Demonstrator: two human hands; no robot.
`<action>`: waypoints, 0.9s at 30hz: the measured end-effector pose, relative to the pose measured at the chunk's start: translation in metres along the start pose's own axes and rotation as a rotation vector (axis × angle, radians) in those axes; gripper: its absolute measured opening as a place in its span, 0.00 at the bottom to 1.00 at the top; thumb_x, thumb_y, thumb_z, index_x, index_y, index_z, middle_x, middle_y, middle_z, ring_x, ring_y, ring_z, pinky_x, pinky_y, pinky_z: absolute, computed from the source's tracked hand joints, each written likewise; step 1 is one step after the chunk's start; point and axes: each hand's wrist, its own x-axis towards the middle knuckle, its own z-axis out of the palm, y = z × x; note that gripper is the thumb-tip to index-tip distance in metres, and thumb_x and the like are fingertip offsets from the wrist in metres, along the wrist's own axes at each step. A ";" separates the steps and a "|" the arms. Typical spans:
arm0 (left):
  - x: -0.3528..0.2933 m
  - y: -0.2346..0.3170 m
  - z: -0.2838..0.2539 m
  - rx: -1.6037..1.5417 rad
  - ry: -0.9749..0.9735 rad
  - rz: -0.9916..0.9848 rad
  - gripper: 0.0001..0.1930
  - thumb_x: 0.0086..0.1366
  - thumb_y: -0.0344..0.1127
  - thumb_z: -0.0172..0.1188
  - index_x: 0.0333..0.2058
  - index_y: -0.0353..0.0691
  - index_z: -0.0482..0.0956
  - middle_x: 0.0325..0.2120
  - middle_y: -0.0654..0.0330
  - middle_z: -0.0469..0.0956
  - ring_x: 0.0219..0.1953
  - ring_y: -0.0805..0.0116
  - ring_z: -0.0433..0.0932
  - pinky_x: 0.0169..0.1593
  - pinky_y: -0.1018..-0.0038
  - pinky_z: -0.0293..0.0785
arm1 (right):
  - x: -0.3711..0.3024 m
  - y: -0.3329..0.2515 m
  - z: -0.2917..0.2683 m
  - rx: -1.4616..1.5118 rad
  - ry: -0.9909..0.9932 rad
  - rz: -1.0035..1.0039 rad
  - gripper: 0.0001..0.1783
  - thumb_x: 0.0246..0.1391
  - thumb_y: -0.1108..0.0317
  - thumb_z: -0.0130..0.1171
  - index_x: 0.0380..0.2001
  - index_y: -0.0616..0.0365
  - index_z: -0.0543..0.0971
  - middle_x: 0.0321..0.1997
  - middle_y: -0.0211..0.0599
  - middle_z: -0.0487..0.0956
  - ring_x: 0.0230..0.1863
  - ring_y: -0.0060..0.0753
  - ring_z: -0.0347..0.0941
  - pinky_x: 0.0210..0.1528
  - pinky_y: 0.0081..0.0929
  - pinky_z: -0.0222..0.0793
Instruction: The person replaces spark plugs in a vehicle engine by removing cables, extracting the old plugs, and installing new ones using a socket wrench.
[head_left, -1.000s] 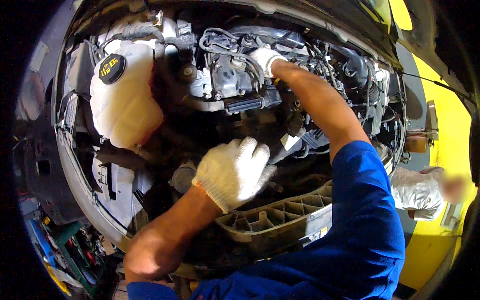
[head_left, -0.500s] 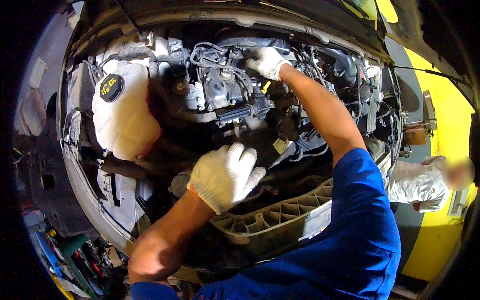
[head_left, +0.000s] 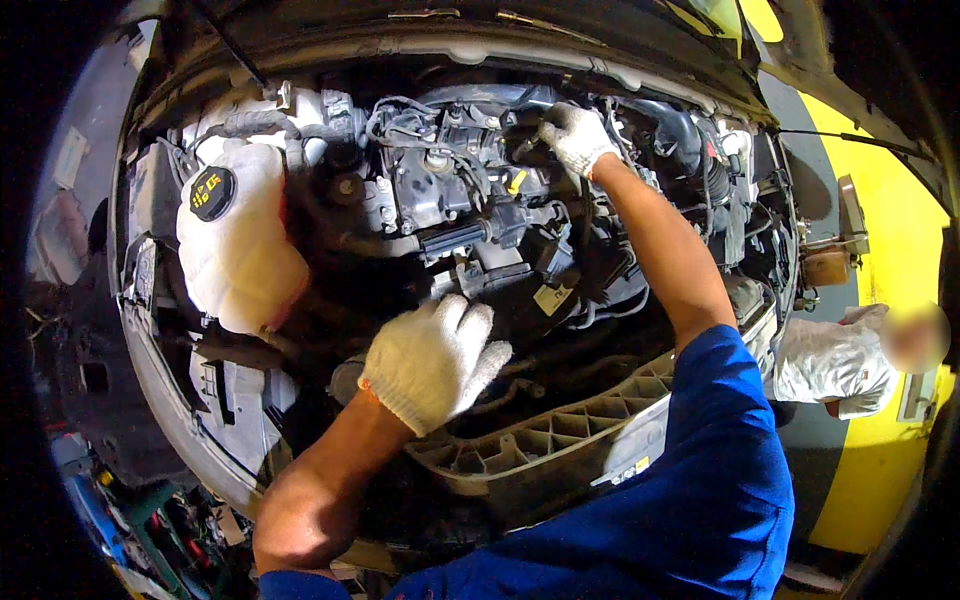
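We look mid-job, engine (head_left: 435, 185) not buttoned up: right hand (head_left: 577, 137) curled at far edge, left hand (head_left: 428, 362) half-curled nearside, grips unclear.

Open engine bay (head_left: 160, 375) carried everything. Pale tank (head_left: 240, 255), black cap (head_left: 212, 194) on top, sat at its left. Dark engine (head_left: 432, 190) filled the middle, small yellow handle (head_left: 517, 182) standing out. Ribbed crosspiece (head_left: 560, 430) spanned the near edge; black corrugated hose (head_left: 718, 182) lay right.
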 end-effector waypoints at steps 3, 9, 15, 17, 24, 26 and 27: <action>0.000 0.000 -0.001 -0.001 -0.015 -0.014 0.18 0.61 0.47 0.64 0.39 0.38 0.79 0.30 0.51 0.75 0.31 0.51 0.78 0.33 0.59 0.77 | 0.010 0.000 0.013 -0.041 -0.003 0.035 0.22 0.54 0.56 0.55 0.45 0.60 0.80 0.46 0.60 0.80 0.50 0.62 0.75 0.54 0.47 0.72; -0.003 -0.002 0.004 0.022 0.041 0.022 0.17 0.60 0.47 0.65 0.37 0.39 0.79 0.28 0.53 0.75 0.28 0.53 0.77 0.30 0.61 0.76 | 0.022 -0.034 -0.003 -0.234 -0.413 -0.255 0.20 0.53 0.60 0.55 0.46 0.57 0.80 0.48 0.57 0.81 0.51 0.60 0.76 0.55 0.45 0.72; -0.003 -0.004 0.007 0.064 0.101 0.061 0.17 0.60 0.48 0.65 0.36 0.39 0.79 0.27 0.54 0.74 0.27 0.56 0.78 0.27 0.63 0.75 | 0.019 -0.001 0.041 -0.367 -0.428 -0.124 0.19 0.57 0.61 0.54 0.51 0.54 0.80 0.49 0.55 0.81 0.52 0.58 0.76 0.57 0.44 0.70; -0.004 -0.005 0.007 0.061 0.122 0.073 0.17 0.60 0.48 0.65 0.36 0.39 0.79 0.27 0.55 0.74 0.27 0.56 0.78 0.26 0.64 0.75 | 0.019 0.004 0.058 -0.408 -0.449 -0.061 0.20 0.59 0.59 0.53 0.50 0.55 0.80 0.49 0.54 0.81 0.53 0.58 0.76 0.57 0.44 0.70; -0.006 -0.008 0.006 0.064 0.104 0.067 0.17 0.61 0.48 0.64 0.37 0.39 0.79 0.27 0.55 0.74 0.26 0.57 0.77 0.25 0.64 0.75 | 0.039 -0.020 0.072 -0.413 -0.480 0.185 0.25 0.61 0.49 0.51 0.49 0.58 0.82 0.54 0.53 0.79 0.57 0.52 0.75 0.58 0.45 0.70; -0.006 -0.007 0.006 0.061 0.106 0.061 0.17 0.61 0.49 0.63 0.36 0.40 0.79 0.27 0.55 0.73 0.26 0.58 0.77 0.25 0.64 0.75 | 0.037 -0.018 0.076 -0.412 -0.439 0.148 0.21 0.59 0.58 0.52 0.49 0.57 0.82 0.55 0.53 0.79 0.58 0.51 0.75 0.57 0.44 0.72; -0.006 -0.006 0.007 0.062 0.115 0.071 0.17 0.61 0.49 0.63 0.36 0.40 0.79 0.27 0.56 0.73 0.25 0.58 0.77 0.25 0.64 0.75 | 0.034 -0.009 0.080 -0.416 -0.399 0.105 0.19 0.58 0.64 0.52 0.49 0.57 0.82 0.55 0.55 0.79 0.58 0.52 0.75 0.57 0.44 0.72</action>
